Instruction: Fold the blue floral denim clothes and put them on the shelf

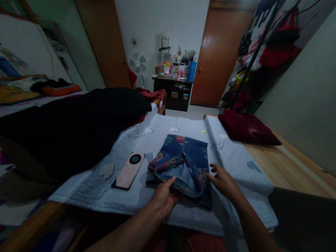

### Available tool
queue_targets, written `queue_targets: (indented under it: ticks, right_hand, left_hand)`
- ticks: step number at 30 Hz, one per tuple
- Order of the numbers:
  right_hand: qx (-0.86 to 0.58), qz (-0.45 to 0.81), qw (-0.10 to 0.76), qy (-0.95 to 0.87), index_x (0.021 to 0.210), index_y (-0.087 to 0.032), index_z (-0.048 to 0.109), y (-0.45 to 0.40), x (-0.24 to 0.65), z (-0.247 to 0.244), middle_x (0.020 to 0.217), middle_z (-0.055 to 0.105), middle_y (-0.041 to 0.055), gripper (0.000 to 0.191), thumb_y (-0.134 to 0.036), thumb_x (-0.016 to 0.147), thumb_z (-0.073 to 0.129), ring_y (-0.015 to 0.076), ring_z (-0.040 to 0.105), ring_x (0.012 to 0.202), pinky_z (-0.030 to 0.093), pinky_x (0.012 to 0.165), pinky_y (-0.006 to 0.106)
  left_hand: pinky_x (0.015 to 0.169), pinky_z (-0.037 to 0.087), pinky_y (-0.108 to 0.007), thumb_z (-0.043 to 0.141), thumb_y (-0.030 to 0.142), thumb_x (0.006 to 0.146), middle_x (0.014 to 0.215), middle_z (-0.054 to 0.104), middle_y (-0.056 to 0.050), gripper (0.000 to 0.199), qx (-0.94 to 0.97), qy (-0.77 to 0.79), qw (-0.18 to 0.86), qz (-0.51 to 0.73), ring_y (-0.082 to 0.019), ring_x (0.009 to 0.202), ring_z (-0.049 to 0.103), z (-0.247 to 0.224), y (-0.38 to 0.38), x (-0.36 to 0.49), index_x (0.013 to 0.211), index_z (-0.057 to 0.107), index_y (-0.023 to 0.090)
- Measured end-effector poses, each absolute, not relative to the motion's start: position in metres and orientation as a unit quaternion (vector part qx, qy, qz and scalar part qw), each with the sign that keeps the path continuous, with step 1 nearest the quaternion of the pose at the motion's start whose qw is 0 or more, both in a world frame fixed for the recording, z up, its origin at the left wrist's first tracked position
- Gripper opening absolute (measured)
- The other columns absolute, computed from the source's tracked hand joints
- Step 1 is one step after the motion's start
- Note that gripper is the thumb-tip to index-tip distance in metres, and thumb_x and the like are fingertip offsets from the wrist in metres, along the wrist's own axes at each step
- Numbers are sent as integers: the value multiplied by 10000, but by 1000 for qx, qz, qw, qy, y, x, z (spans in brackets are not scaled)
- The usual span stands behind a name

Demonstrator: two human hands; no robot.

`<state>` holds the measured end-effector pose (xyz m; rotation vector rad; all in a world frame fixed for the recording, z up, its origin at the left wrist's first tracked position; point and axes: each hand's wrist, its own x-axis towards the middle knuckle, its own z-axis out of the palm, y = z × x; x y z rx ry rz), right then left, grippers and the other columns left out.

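A folded blue denim garment [195, 154] with floral patches and metal buttons lies on a pale cloth [141, 196]. My left hand [165, 197] is at the garment's near edge, its thumb on top of the denim collar and its fingers beneath, closed on it. At the garment's right side is my right hand [222, 180], fingers apart, with the fingertips at the patterned edge and nothing gripped. To the left of the garment a pink phone [130, 171] with a round black camera lies face down on the cloth.
A large black cloth [78, 122] is heaped on the left. On the right, a folded dark red garment [248, 127] rests on a wooden board [294, 164]. Farther back stand a fan [138, 63], a dark shelf unit [173, 103] and hanging clothes [278, 52].
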<state>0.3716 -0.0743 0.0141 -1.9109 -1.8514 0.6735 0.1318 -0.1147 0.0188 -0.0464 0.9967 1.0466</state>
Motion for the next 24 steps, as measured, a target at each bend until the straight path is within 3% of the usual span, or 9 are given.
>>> queue_targets:
  ticks: [3,10,15,21,24]
  right_hand:
    - [-636,165,176,-733,1252,-126,574,-29,359,28,1191,642,151,464,-356,849,551,261,600,1100,441,956,354]
    - [-640,90,92,-758,1224,-112,606,87,317,38,1288,598,169,407,-363,947,445,250,520,1222,349,1026,303]
    - [-635,150,26,-758,1172,-118,652,135,305,27,1206,657,170,454,-419,972,377,252,607,1107,431,899,299]
    - [-613,240,-54,-751,1089,-103,707,165,307,28,1107,706,150,507,-529,867,544,241,673,925,479,732,273]
    - [-600,267,-69,-751,1080,-124,714,170,311,41,1093,713,126,504,-527,786,646,238,675,908,486,721,271]
  left_hand:
    - [758,585,-361,575,126,887,978,742,-117,179,-15,442,741,506,-240,854,724,10,-113,135,1058,631,124]
    - [836,577,-417,612,143,872,1063,731,-135,301,-7,435,730,526,-270,953,710,-10,-113,136,1173,604,131]
    - [844,571,-440,609,136,859,1061,730,-154,312,-21,436,739,513,-293,985,700,-17,-114,133,1170,617,110]
    - [885,553,-430,644,140,832,1047,735,-151,254,9,430,741,516,-302,1011,690,-17,-113,129,1081,670,99]
    - [912,542,-425,661,138,815,1043,738,-141,251,18,430,741,516,-303,1037,680,-10,-115,126,1063,684,107]
